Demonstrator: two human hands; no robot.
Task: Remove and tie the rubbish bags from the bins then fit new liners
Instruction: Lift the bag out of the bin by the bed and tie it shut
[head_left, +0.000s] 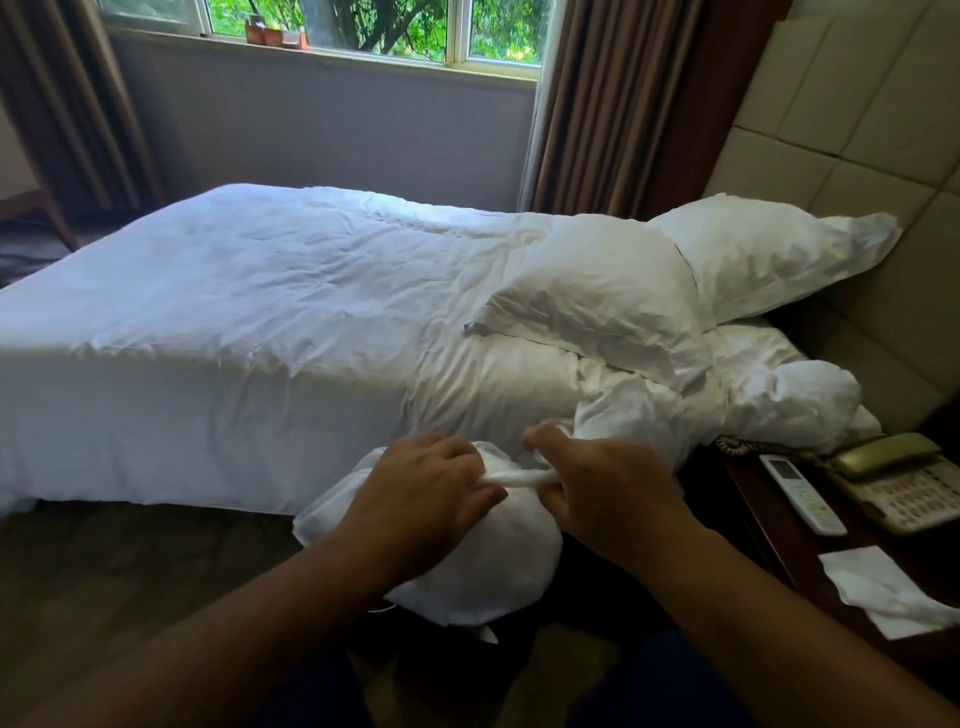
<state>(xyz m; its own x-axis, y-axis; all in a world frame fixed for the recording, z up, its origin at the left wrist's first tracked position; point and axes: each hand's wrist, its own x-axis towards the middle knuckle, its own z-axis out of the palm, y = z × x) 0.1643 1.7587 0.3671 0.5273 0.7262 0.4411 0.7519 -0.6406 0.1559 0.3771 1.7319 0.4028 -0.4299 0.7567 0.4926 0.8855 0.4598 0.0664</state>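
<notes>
A bed (234, 291) with a wrinkled white duvet fills the middle of the room, its far side running below a window (332, 26) with green leaves outside and heavy brown curtains (587, 104) hanging on either side. On the right, two plump white pillows (597, 306) lean toward a cream padded headboard (857, 130) stitched in squares. At the near right a dark glossy wooden nightstand (779, 525) bears a beige telephone (904, 488), a slim white remote (800, 493) just left of it, and a crumpled white paper napkin (878, 587) nearer still. The floor (130, 571) on the near left is dim and brownish. Low in the near centre, just in front of the bed's edge, bulges the white rubbish bag (493, 571), thin, soft and rounded. The left hand (426, 499) and right hand (608, 499) sit close together above it, each pinching one end of the bag's twisted neck (514, 477), a short taut strip stretched between them.
</notes>
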